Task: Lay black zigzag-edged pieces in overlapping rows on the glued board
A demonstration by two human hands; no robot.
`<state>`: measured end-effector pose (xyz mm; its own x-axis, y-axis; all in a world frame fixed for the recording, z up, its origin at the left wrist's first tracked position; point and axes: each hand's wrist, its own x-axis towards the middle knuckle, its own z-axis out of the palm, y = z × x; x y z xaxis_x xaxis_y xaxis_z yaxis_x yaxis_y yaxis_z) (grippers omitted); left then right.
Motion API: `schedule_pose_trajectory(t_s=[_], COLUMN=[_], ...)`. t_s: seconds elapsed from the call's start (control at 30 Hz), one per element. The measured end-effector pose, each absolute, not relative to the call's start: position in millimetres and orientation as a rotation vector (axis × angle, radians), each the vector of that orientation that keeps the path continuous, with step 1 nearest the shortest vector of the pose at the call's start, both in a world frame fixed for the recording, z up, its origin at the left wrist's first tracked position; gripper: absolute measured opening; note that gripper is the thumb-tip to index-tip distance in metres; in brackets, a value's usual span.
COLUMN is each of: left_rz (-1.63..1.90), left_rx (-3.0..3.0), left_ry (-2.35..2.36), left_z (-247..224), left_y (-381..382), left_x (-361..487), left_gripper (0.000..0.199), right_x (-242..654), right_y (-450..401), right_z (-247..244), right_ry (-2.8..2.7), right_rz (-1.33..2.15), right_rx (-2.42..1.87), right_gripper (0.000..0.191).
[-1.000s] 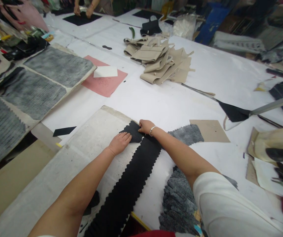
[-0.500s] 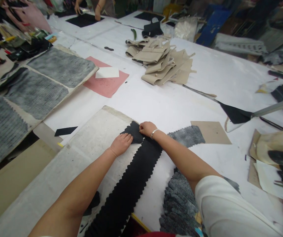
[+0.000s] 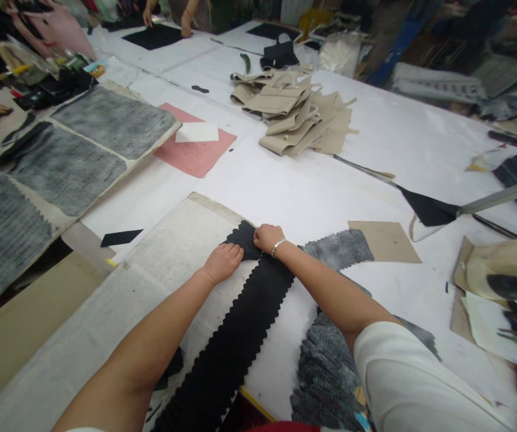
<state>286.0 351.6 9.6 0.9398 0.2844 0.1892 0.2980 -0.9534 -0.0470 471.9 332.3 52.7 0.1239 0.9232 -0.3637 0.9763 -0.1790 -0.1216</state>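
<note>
A small black fabric piece (image 3: 248, 245) with a scalloped edge lies at the far end of a pale board (image 3: 159, 270). My left hand (image 3: 224, 263) is closed on its left edge, fingers bent over it and the thumb hidden. At its right edge my right hand (image 3: 268, 237), with a bracelet at the wrist, pinches the piece in a closed grip. A long black strip (image 3: 235, 336) with zigzag edges runs from just below the small piece down toward me. Beneath my right forearm lies a grey zigzag-edged strip (image 3: 341, 249).
Grey panels on a board (image 3: 69, 162) lie left. Ahead are a pink sheet (image 3: 195, 153) and piled beige pieces (image 3: 294, 111). Dark grey pieces (image 3: 325, 366) lie near me, right of the strip. A metal rod (image 3: 505, 195) juts in from the right. Another person's hands (image 3: 186, 25) work at the back.
Both my hands stay at the black piece; my right hand has shifted very slightly left. At the back, the other person's hands have moved a little to the right.
</note>
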Motion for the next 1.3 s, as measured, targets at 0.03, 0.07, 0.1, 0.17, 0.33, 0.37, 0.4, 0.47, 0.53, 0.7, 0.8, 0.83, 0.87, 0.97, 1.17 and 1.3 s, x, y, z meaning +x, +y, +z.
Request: schedule_pose_trajectory(t_s=[0.03, 0.07, 0.1, 0.17, 0.33, 0.37, 0.4, 0.47, 0.53, 0.7, 0.8, 0.83, 0.87, 0.97, 1.17, 1.3], left_rz=[-0.27, -0.261, -0.252, -0.256, -0.201, -0.146, -0.088, 0.001, 0.043, 0.101, 0.105, 0.102, 0.099, 0.073, -0.097, -0.194], left_rx=[-3.027, -3.035, -3.044, -3.061, -3.095, -3.106, -3.115, -3.121, -3.121, -3.117, -3.117, -3.115, -3.109, -3.077, -3.011, -2.994], left_ry=[-0.461, -0.466, -0.46, -0.425, -0.353, -0.336, -0.32, -0.308, -0.312, -0.284, -0.282, -0.28, -0.28, -0.309, -0.405, -0.429], left_z=[9.9, 10.2, 10.6, 11.5, 16.4, 17.8, 19.3, 22.0, 24.2, 29.1, 32.5, 33.5, 34.4, 35.3, 31.9, 28.0], left_y=[351.1, 350.8, 351.0, 352.6, 363.5, 365.7, 367.5, 369.5, 369.9, 369.5, 369.1, 368.3, 367.1, 360.6, 346.6, 342.5], left_x=[285.8, 285.8, 285.9, 287.1, 296.6, 299.2, 301.5, 304.8, 305.6, 301.3, 299.4, 298.7, 297.9, 293.4, 278.0, 266.3], left_gripper=[0.024, 0.024, 0.024, 0.024, 0.02, 0.019, 0.017, 0.015, 0.014, 0.012, 0.012, 0.013, 0.013, 0.017, 0.022, 0.023], right_x=[471.4, 471.2, 471.4, 472.6, 475.1, 475.0, 474.7, 473.9, 473.3, 474.1, 475.9, 476.4, 476.5, 474.4, 464.9, 462.4], right_y=[332.8, 333.3, 333.9, 334.7, 334.8, 334.6, 334.6, 334.5, 334.7, 335.9, 336.3, 336.0, 335.5, 332.4, 327.7, 328.0], right_z=[52.6, 52.0, 51.1, 48.2, 41.3, 40.8, 40.7, 40.7, 40.1, 35.5, 34.1, 34.4, 35.1, 40.0, 50.5, 48.8], right_ry=[1.89, 1.87, 1.853, 1.829, 1.84, 1.841, 1.839, 1.825, 1.812, 1.789, 1.78, 1.792, 1.817, 1.94, 1.985, 1.967], right_rz=[-0.564, -0.587, -0.613, -0.659, -0.649, -0.642, -0.638, -0.639, -0.655, -0.701, -0.709, -0.704, -0.694, -0.63, -0.571, -0.577], right_rx=[2.249, 2.258, 2.266, 2.282, 2.299, 2.296, 2.291, 2.285, 2.283, 2.307, 2.321, 2.318, 2.312, 2.285, 2.259, 2.263], right_gripper=[0.021, 0.021, 0.021, 0.02, 0.023, 0.023, 0.023, 0.023, 0.023, 0.023, 0.022, 0.021, 0.02, 0.02, 0.021, 0.02])
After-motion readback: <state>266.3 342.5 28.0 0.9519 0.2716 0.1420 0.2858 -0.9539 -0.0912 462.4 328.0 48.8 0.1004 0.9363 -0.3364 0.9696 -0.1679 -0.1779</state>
